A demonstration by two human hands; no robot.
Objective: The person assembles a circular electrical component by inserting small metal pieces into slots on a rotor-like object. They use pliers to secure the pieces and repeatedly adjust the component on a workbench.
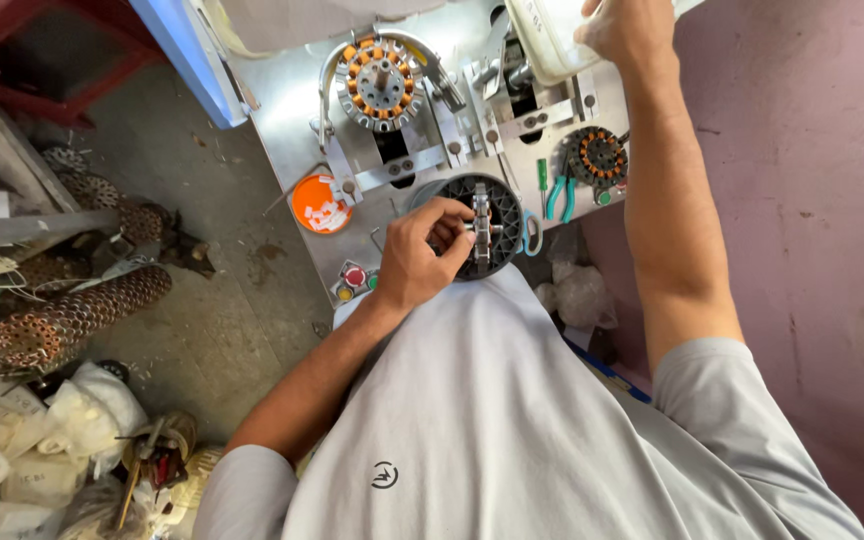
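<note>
Orange round tub at centre-left, white bits inside. Translucent plastic box at top right, contents unclear. Right hand at box edge, grip can't tell. Left hand at frame centre, fingers curled round grey stator core, held edge-on w/ slotted teeth, over black round holder.

Tight on the bench: stator and its clamps crowd the top, pliers and orange lid flank the black core. Bare plate on the left.
</note>
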